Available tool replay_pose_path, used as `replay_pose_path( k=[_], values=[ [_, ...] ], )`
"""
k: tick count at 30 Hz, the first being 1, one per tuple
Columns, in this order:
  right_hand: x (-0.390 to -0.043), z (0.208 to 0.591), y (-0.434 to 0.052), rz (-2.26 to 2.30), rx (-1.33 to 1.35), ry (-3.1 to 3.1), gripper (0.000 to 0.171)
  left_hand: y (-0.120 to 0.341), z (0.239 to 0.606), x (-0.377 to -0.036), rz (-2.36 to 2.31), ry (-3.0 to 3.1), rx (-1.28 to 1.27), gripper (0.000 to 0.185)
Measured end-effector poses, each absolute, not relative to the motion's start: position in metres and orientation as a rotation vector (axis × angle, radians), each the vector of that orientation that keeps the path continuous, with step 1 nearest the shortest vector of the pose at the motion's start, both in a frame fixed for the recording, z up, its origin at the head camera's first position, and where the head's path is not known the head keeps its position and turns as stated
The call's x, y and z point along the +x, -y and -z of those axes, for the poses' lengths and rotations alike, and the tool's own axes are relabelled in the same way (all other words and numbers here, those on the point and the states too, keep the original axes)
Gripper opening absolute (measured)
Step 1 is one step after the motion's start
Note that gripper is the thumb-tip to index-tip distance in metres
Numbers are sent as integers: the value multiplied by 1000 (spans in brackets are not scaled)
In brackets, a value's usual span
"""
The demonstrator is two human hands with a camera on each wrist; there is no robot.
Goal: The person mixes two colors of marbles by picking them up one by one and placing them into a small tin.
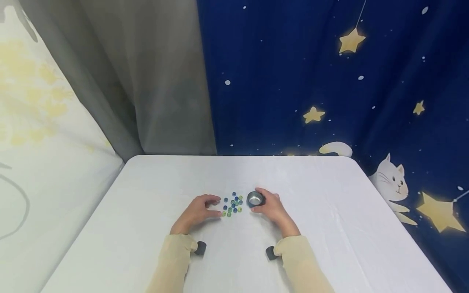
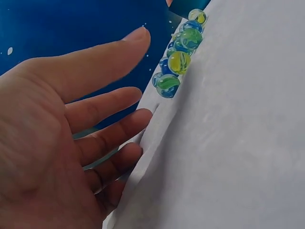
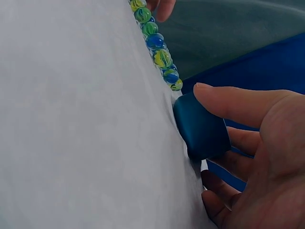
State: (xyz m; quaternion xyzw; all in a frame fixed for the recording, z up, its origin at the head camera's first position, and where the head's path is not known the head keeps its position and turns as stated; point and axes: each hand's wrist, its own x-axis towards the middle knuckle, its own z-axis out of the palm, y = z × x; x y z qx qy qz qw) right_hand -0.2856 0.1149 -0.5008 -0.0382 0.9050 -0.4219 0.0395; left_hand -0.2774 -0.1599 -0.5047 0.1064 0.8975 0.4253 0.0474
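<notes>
Several glass marbles [image 1: 233, 205], blue, green and yellow, lie in a loose cluster on the white table. My left hand [image 1: 198, 209] is just left of them, thumb and fingers spread apart with nothing held; its thumb tip is close to the nearest marble. In the left wrist view the marbles [image 2: 179, 63] sit beyond the fingertips. On the cluster's right stands a small round metal cup [image 1: 255, 198], dark outside and silvery inside, its mouth facing up. My right hand [image 1: 272, 207] grips the cup between thumb and fingers. The right wrist view shows the cup [image 3: 200, 126] resting on the cloth.
A white cloth covers the table [image 1: 165, 175]. Behind it hang a grey curtain [image 1: 168, 81] and a dark blue curtain [image 1: 271, 81] with stars. Black wrist bands [image 1: 200, 248] sit at both cuffs.
</notes>
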Motion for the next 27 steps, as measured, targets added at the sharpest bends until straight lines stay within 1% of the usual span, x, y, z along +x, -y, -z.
replay_pose_path(
  k=[9,16,20,27],
  values=[
    [-286,503,-117,1286,-96,-2761,71,161,509,-273,-1266,-2749,358,45],
    [-288,501,-119,1297,-98,-2766,63,159,506,-276,-1181,-2793,359,33],
    [-287,501,-119,1298,-115,-2770,62,158,508,-278,-1161,-2810,372,29],
    [-288,501,-118,1294,-118,-2778,62,157,515,-280,-1137,-2846,396,27]
  ],
)
